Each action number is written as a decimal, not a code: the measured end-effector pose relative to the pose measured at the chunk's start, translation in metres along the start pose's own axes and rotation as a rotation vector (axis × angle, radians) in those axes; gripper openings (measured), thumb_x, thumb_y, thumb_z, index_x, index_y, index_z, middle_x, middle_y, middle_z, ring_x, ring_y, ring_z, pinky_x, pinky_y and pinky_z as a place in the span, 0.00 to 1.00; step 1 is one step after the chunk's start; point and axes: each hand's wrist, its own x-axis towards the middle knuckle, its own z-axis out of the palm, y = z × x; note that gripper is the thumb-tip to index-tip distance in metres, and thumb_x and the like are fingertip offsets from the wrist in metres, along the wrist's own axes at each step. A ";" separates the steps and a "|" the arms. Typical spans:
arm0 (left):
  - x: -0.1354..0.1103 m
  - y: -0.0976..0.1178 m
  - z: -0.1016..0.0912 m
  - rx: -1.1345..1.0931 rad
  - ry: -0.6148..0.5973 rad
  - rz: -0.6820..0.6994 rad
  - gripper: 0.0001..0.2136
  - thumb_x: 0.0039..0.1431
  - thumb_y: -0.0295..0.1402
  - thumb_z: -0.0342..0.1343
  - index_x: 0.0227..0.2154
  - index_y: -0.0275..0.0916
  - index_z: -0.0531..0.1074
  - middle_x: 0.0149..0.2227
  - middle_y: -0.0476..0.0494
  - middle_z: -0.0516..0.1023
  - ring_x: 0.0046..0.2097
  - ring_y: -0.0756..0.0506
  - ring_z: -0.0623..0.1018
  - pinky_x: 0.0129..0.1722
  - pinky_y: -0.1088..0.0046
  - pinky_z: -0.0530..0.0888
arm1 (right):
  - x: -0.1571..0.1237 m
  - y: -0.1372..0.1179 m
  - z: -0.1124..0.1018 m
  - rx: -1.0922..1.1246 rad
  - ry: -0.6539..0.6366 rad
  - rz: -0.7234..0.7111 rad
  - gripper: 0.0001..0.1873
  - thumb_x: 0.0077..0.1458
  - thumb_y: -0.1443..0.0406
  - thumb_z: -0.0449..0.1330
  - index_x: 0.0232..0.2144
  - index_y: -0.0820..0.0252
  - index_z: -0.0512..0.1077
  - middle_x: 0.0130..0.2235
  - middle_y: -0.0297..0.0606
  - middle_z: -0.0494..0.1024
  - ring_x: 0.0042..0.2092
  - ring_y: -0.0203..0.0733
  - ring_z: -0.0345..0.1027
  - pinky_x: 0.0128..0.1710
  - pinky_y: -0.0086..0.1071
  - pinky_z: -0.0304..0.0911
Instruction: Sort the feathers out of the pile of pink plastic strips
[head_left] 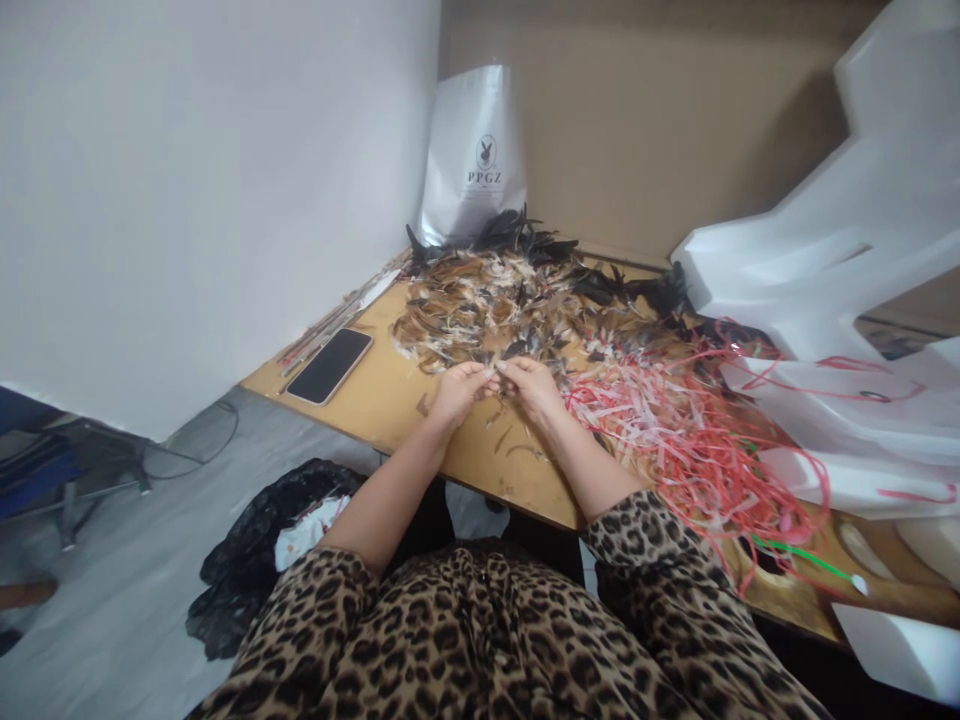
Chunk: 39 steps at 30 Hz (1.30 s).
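Note:
My left hand (pixel 463 388) and my right hand (pixel 531 387) meet over the front part of the wooden table (pixel 420 425), fingertips pinched close together. Between them is a small feather (pixel 491 372), partly hidden by the fingers. Just beyond my hands spreads a wide heap of brown and cream feathers (pixel 457 300), with black feathers (pixel 517 235) along its far side. A few loose feathers (pixel 517 440) lie on the wood below my right hand. To the right of that hand is a tangled pile of red and pink ribbon strips (pixel 675 430).
A phone (pixel 330 367) lies at the table's left edge, near thin sticks (pixel 315 340). A silver-white bag (pixel 476 150) stands at the back. White foam pieces (pixel 795 260) crowd the right side. A black plastic bag (pixel 259 540) sits on the floor at left.

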 end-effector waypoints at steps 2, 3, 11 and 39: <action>-0.001 0.000 0.001 0.017 -0.012 -0.022 0.11 0.39 0.33 0.63 0.25 0.31 0.71 0.24 0.46 0.76 0.24 0.54 0.73 0.26 0.80 0.67 | 0.001 0.001 0.000 -0.010 -0.007 -0.023 0.14 0.34 0.58 0.66 0.20 0.62 0.69 0.14 0.27 0.63 0.17 0.27 0.51 0.17 0.25 0.44; -0.001 0.001 0.001 0.020 -0.020 -0.036 0.11 0.39 0.32 0.63 0.25 0.31 0.71 0.24 0.46 0.76 0.24 0.54 0.73 0.26 0.80 0.67 | 0.001 0.001 -0.001 -0.009 -0.013 -0.036 0.14 0.35 0.58 0.66 0.20 0.62 0.69 0.14 0.27 0.63 0.17 0.27 0.51 0.18 0.25 0.44; 0.000 0.000 -0.002 0.017 -0.094 -0.101 0.12 0.40 0.32 0.63 0.28 0.31 0.73 0.24 0.45 0.76 0.25 0.55 0.73 0.26 0.81 0.67 | 0.002 0.003 -0.003 -0.035 -0.023 -0.046 0.13 0.35 0.58 0.66 0.20 0.61 0.70 0.17 0.27 0.66 0.19 0.28 0.53 0.19 0.25 0.47; 0.001 0.000 -0.009 -0.037 -0.093 -0.103 0.08 0.46 0.31 0.60 0.29 0.31 0.73 0.30 0.41 0.78 0.29 0.53 0.76 0.27 0.82 0.68 | 0.003 -0.003 -0.006 -0.175 -0.069 -0.110 0.14 0.38 0.57 0.64 0.26 0.60 0.73 0.24 0.32 0.72 0.24 0.32 0.61 0.27 0.28 0.57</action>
